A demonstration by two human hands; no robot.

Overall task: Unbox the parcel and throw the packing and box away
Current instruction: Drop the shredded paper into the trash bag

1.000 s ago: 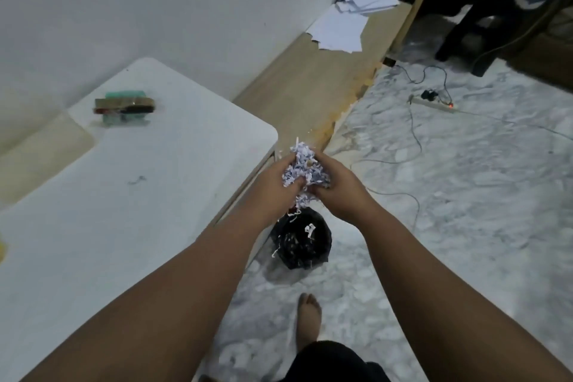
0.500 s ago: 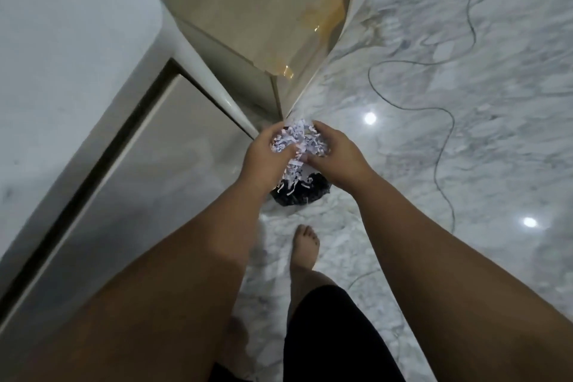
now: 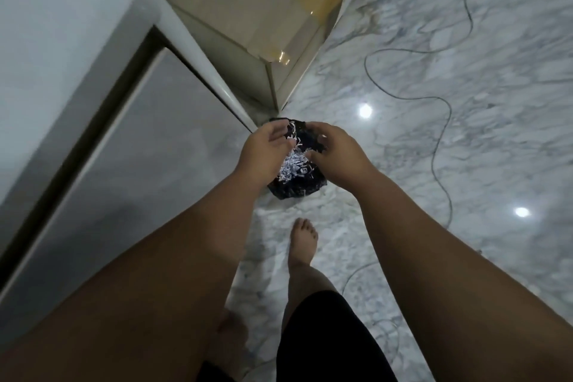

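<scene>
Head view: my left hand (image 3: 263, 153) and right hand (image 3: 336, 150), fingers apart, empty; shreds (image 3: 293, 166) directly below in bin (image 3: 297, 187).

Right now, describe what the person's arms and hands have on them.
Nothing: the left hand and right hand are bare, with no gloves, rings, watch or wristbands showing. Both forearms are uncovered, no sleeves in view.

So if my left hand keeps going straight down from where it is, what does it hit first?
Most likely the shredded paper in the black bin bag below your open left hand, though depth is hard to judge.
</scene>
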